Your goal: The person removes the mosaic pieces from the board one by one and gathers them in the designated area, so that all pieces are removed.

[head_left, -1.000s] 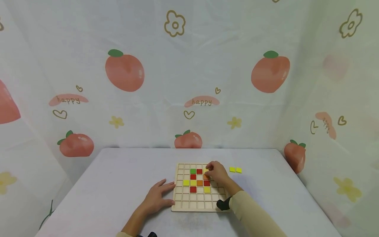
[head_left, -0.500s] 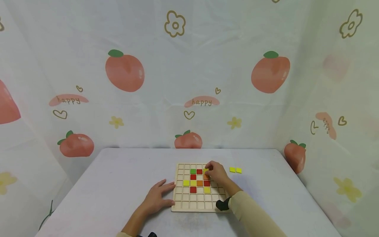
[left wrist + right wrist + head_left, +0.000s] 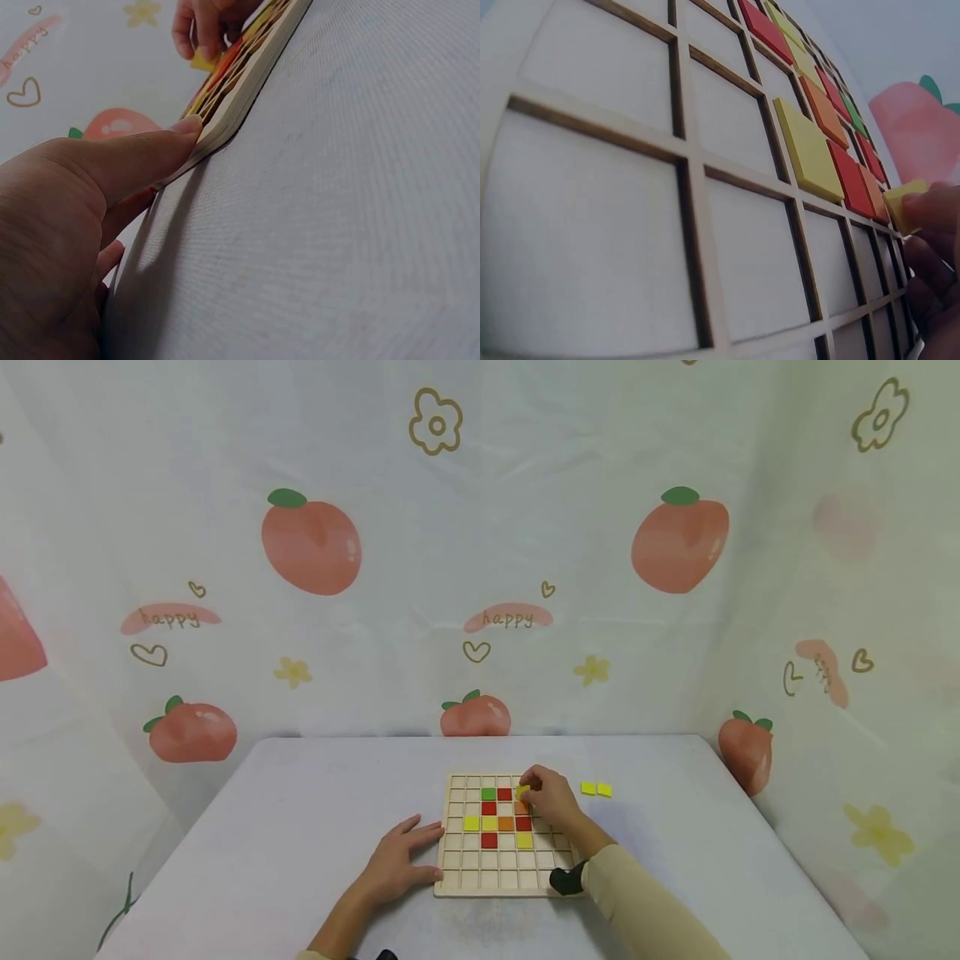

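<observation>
A square wooden grid board (image 3: 498, 882) lies on the table, with green, red, orange and yellow tiles in some cells. Toward its far right, my right hand (image 3: 553, 800) pinches a yellow tile (image 3: 904, 204) between thumb and fingers. The tile is tilted, just beyond an orange tile (image 3: 874, 193) in the right wrist view. My left hand (image 3: 393, 864) rests at the board's left side, fingers spread and fairly straight. Its thumb (image 3: 142, 156) touches the board's near-left edge in the left wrist view.
Two yellow tiles (image 3: 588, 788) lie side by side on the white table (image 3: 300, 802), right of the board. A white curtain (image 3: 600, 427) printed with fruit and flowers hangs behind and at both sides of the table.
The yellow tile at my right fingertips has tilted slightly and its face looks darker. Both hands stay nearly in place; the head view has shifted a little.
</observation>
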{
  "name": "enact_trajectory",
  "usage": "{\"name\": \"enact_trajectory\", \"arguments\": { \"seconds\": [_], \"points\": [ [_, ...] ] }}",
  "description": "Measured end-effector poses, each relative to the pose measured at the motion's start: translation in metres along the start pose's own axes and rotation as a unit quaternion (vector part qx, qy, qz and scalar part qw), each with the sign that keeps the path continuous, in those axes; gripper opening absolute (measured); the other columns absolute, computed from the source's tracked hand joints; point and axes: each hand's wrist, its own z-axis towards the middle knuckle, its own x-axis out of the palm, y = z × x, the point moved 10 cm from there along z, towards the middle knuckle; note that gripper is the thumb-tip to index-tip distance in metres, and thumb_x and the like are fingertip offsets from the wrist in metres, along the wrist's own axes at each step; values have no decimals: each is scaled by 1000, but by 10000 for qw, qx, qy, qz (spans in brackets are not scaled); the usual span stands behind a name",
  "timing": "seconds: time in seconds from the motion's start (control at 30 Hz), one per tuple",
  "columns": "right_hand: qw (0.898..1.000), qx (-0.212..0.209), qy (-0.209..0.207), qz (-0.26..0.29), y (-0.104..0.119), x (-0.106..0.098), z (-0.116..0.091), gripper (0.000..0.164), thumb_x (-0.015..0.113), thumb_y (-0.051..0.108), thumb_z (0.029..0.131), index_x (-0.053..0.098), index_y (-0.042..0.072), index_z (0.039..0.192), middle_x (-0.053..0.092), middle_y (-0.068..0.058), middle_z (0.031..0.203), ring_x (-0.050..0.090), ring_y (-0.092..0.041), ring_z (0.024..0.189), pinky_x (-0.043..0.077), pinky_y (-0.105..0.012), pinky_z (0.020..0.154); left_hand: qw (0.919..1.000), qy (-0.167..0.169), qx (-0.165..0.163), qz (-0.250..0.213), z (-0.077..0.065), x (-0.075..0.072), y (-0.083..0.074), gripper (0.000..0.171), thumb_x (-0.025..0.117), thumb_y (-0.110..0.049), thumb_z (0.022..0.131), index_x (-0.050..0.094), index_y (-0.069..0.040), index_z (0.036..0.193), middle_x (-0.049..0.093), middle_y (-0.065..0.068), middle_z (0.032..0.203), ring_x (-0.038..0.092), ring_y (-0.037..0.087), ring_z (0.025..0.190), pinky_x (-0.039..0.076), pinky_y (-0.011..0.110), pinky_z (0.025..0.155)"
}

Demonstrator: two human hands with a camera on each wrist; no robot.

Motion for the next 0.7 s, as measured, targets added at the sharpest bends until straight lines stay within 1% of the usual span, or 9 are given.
{"name": "enact_trajectory", "arguments": {
  "seconds": [0.2,0.4,0.6,0.7],
  "points": [
    [9994,-186,-278,90,1,-11,-3,16,71,0,83,63,11,92,62,2,85,55,-18,78,49,-34,71,10000,-12,-3,33,-1,1,2,68,80,-45,73,63,-14,131,57,-3,137,33,38,137,27,64,105],
    [9992,-48,-362,134,-2,-21,-8,14,70,1,86,64,11,94,60,1,85,54,-18,78,49,-32,69,10000,-22,26,36,-2,1,2,68,80,-44,73,63,-13,131,57,-3,137,34,38,137,27,64,105],
    [9989,-14,-466,42,-5,-32,-11,14,71,0,85,65,10,93,62,1,86,57,-17,79,49,-33,70,10000,-17,17,42,-1,-1,1,68,80,-45,73,63,-14,131,57,-3,136,33,38,137,26,64,105],
    [9987,83,-502,-33,-13,-37,-12,14,72,2,85,65,11,92,62,2,86,58,-16,78,49,-32,69,10000,-26,11,55,0,0,0,68,80,-44,72,63,-15,131,57,-3,137,33,38,137,26,64,105]
  ]
}}
